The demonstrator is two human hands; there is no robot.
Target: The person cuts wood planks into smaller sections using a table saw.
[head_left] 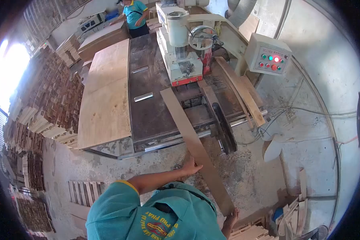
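A long brown wooden board (196, 146) slants across the view, its far end lying on the dark machine table (152, 116) near the saw-like machine head (185, 68). My left hand (192, 167) grips the board's left edge about midway along, with the thumb over its top face. At the near end, my right hand (232, 219) is closed around the board's end corner. The underside fingers of both hands are hidden. To the right of the board runs a dark guide rail (223, 130).
Narrow wood strips (244, 96) lie on the table's right side, below a control box (269, 55) with lit buttons. A plywood sheet (106, 96) covers the left side. Stacked timber (48, 92) stands at left; offcuts (296, 216) lie lower right. A co-worker (135, 16) stands at the far end.
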